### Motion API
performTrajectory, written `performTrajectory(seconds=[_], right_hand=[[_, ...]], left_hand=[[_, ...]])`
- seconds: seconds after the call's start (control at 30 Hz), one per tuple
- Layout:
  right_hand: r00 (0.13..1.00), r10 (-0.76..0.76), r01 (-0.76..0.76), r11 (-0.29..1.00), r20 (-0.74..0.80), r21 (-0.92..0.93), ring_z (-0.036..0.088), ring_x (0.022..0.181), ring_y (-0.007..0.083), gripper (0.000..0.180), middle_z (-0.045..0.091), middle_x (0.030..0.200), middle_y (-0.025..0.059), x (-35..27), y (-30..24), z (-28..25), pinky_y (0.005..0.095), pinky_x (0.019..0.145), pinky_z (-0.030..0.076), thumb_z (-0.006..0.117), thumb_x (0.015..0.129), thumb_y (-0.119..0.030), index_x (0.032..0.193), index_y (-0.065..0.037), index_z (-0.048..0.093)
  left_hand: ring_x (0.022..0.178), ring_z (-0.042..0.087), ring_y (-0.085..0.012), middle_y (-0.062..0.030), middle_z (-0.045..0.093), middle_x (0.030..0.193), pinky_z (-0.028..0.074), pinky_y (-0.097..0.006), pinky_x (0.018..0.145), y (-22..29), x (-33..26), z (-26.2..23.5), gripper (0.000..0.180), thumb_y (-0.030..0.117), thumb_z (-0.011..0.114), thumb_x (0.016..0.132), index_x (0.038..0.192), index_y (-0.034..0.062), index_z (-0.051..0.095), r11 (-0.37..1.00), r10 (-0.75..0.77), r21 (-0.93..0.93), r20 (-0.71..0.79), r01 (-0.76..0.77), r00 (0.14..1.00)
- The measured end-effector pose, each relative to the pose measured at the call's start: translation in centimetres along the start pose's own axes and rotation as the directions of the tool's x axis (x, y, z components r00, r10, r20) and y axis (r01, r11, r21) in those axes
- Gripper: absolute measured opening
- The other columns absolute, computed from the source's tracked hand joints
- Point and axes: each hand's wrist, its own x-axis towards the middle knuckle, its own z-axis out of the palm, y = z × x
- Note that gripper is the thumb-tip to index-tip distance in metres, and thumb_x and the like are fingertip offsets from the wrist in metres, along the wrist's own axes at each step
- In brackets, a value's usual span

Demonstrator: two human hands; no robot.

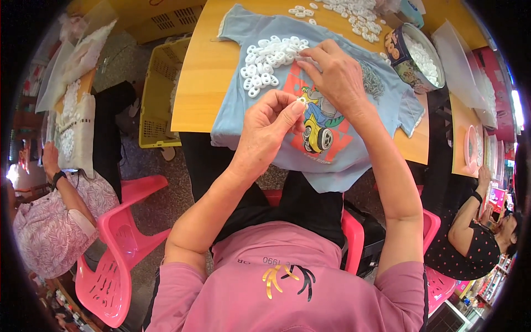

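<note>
A pale blue T-shirt (232,113) with a printed picture lies spread over the table in front of me. On it sits a heap of small white plastic pieces (260,72), oval with holes. My left hand (265,124) pinches one small white piece (302,102) between thumb and forefinger, over the print. At the heap's right edge is my right hand (340,77), its forefinger touching the outer pieces and its thumb a little apart from it. Beyond that wrist lies a tangle of small grey metal parts (373,82).
More white pieces (359,16) are scattered along the wooden table's (193,94) far side. A round tin (406,61) full of them stands right. Left of the table is a yellow crate (148,116). People work at both sides; a pink chair (119,249) stands left.
</note>
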Motion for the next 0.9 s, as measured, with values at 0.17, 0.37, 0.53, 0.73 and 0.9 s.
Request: performTrajectory(seconds=[0.17,0.37,0.53,0.73,0.9], right_hand=[[1.000,-0.026,0.027,0.999,0.013,-0.020,0.064,0.083,0.0309,0.018,0.062,0.094,0.0079,0.5,0.3,0.2,0.0408,0.071,0.051,0.068,0.086,-0.025,0.096,-0.011,0.070],[0.998,-0.048,0.051,0.997,0.050,-0.060,0.064,0.086,0.0299,0.016,0.062,0.093,0.0075,1.6,-0.2,0.2,0.0414,0.071,0.050,0.066,0.083,-0.023,0.094,-0.010,0.068],[0.999,-0.026,0.025,1.000,0.044,0.018,0.065,0.080,0.0250,0.018,0.065,0.089,0.0090,1.2,-0.4,0.4,0.0369,0.070,0.050,0.067,0.082,-0.022,0.096,-0.009,0.068],[0.910,0.304,-0.411,0.579,0.281,0.704,0.055,0.070,0.0074,0.027,0.066,0.085,0.0025,-1.4,-0.9,-2.0,0.0215,0.064,0.044,0.072,0.086,-0.020,0.103,0.001,0.067],[0.824,0.297,-0.561,0.302,0.483,0.771,0.052,0.068,0.0061,0.032,0.064,0.086,0.0011,-3.8,-2.3,-5.0,0.0196,0.062,0.042,0.070,0.089,-0.019,0.112,0.003,0.067]], left_hand=[[0.074,0.059,-0.0078,-0.0009,0.062,0.085,0.047,-0.022,0.069,0.0,0.0,-0.2,0.016,0.019,0.063,0.096,0.100,0.0041,0.058,1.000,-0.023,0.000,0.040,0.024,0.999],[0.072,0.058,-0.0069,-0.0010,0.061,0.083,0.047,-0.022,0.066,0.1,0.1,0.3,0.019,0.019,0.063,0.096,0.098,0.0011,0.059,1.000,0.004,0.026,0.000,-0.004,1.000],[0.072,0.058,-0.0070,-0.0008,0.061,0.083,0.047,-0.022,0.067,-0.1,0.0,0.1,0.019,0.020,0.063,0.096,0.098,0.0015,0.059,1.000,-0.003,0.021,0.002,0.003,1.000],[0.077,0.058,-0.0071,-0.0021,0.062,0.095,0.048,-0.022,0.071,-0.7,-0.3,0.0,0.017,0.019,0.062,0.096,0.100,0.0029,0.059,0.999,0.028,-0.023,-0.036,-0.029,0.999],[0.090,0.058,-0.0084,-0.0082,0.058,0.118,0.048,-0.024,0.080,-0.1,-0.5,0.8,0.013,0.014,0.060,0.097,0.103,0.0017,0.058,0.980,0.198,-0.030,-0.022,-0.199,0.980]])
